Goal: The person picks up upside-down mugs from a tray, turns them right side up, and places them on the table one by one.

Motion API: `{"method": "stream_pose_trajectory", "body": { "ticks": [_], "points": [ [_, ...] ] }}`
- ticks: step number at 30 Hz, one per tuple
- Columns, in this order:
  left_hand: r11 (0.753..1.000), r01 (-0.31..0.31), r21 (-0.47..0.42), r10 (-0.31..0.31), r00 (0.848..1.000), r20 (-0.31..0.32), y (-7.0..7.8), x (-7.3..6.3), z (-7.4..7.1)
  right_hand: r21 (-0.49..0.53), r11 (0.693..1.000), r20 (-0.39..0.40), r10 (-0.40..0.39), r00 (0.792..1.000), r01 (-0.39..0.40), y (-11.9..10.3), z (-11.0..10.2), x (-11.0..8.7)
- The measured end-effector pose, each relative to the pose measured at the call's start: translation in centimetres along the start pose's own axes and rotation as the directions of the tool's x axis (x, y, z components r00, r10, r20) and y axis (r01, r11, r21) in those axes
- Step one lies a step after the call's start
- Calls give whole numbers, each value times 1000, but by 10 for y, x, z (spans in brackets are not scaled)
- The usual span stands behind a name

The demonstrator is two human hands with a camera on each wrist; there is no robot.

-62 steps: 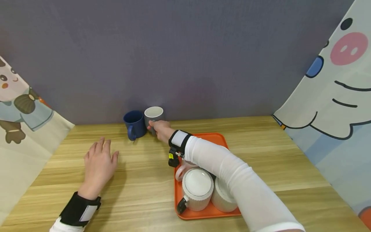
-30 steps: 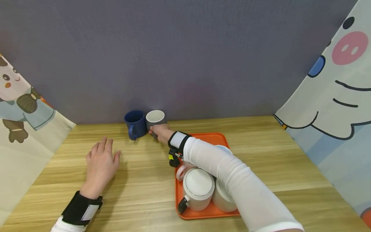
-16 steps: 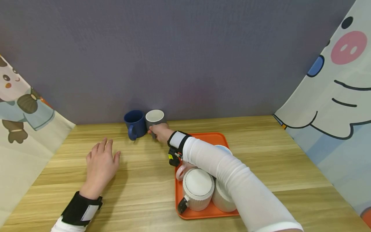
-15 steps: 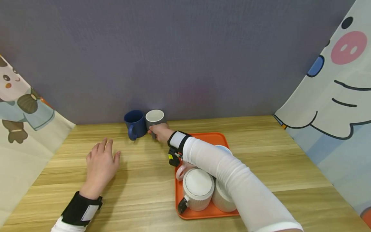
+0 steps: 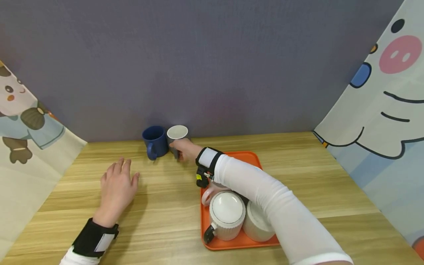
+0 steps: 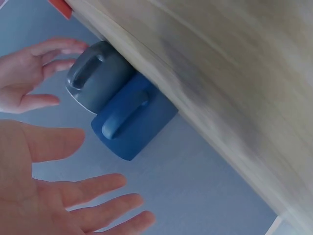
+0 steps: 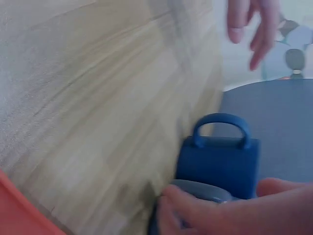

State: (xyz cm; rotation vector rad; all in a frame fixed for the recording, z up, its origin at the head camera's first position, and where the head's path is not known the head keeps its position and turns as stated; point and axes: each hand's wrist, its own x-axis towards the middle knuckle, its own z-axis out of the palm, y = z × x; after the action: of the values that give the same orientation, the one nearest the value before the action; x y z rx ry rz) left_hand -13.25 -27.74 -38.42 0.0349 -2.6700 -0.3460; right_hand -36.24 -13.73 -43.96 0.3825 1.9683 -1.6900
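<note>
A grey mug [image 5: 172,140] with a white inside stands upright against the back wall, beside a navy blue mug [image 5: 155,141] on its left. My right hand [image 5: 187,149] is at the grey mug's near side. In the left wrist view its fingers are spread apart, and the grey mug's handle [image 6: 88,71] shows free of them. Whether a fingertip still touches the mug, I cannot tell. My left hand [image 5: 117,186] hovers over the left part of the table, palm down with loosely straight fingers, holding nothing. The blue mug's handle [image 5: 150,151] faces me.
An orange tray [image 5: 243,158] lies under my right forearm. On it are a pink mug [image 5: 208,195], a ribbed white mug [image 5: 227,213] upside down with a black handle, and another pale mug [image 5: 258,222], partly covered by the sleeve. A grey wall [image 5: 212,66] closes off the back.
Over the earlier frames the grey mug came slightly nearer while my right hand gripped its handle. Since then the fingers have loosened and the hand has shifted slightly right. The left hand stays put.
</note>
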Motion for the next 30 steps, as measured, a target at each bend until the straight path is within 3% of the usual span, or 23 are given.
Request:
{"method": "stream_pose_trajectory", "body": {
  "ticks": [1,6,8,10,15,22,26,30],
  "points": [
    [1000,-1,-2,1,1000,4,0,0,1,24,1000,54,15,998,-17,-2,-7,-3],
    [1000,-14,-25,14,1000,6,1,0,3,108,980,234,137,963,-165,-40,-37,-109],
    [999,-17,-36,17,1000,2,2,0,4,127,971,292,157,944,-201,-52,-46,-142],
    [999,-22,-48,22,1000,-6,3,1,5,127,972,348,142,927,-197,-60,-55,-159],
    [997,-45,-63,43,999,-31,7,5,7,102,991,437,34,899,-87,-73,-78,-179],
    [997,-53,-63,52,998,-30,18,12,10,-3,988,401,-142,905,156,-81,-112,-200],
    [996,-60,-73,57,998,-38,25,15,12,-159,927,392,-256,883,340,-83,-135,-213],
    [993,-79,-92,73,995,-65,29,19,15,-339,806,363,-364,858,486,-81,-155,-228]
  ]
}}
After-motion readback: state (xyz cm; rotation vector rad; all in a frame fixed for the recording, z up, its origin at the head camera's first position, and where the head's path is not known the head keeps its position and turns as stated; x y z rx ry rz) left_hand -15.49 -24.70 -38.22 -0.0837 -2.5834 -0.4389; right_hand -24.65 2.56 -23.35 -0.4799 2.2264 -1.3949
